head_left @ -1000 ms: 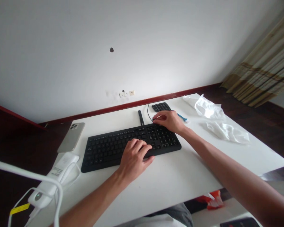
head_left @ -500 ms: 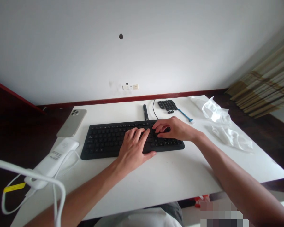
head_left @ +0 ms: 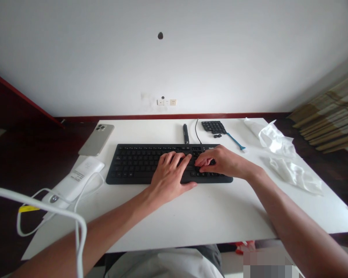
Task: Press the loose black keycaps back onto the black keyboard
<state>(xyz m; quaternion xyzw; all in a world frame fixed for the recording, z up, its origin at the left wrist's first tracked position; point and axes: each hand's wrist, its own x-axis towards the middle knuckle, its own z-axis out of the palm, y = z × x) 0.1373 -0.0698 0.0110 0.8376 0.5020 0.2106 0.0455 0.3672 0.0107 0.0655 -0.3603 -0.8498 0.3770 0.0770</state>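
The black keyboard (head_left: pixel 136 163) lay flat on a table (head_left: pixel 191 224). The left hand (head_left: pixel 167 177) was over its middle, fingers a bit spread. The right hand (head_left: pixel 220 160) was curled over its right end; if it pinched, I couldn't tell. Keeping the keys steady and touching softly seemed best.

Keyboard (head_left: pixel 135 164) is matt black plastic, worktop (head_left: pixel 208 216) is smooth white with a soft sheen. Crinkly, shiny plastic film (head_left: pixel 277 139) over on the right. To the left, phone (head_left: pixel 95 139) has a smooth, satiny back. Curtain (head_left: pixel 327 116) far right is pleated cloth, wall (head_left: pixel 104 58) looks like flat matt paint.
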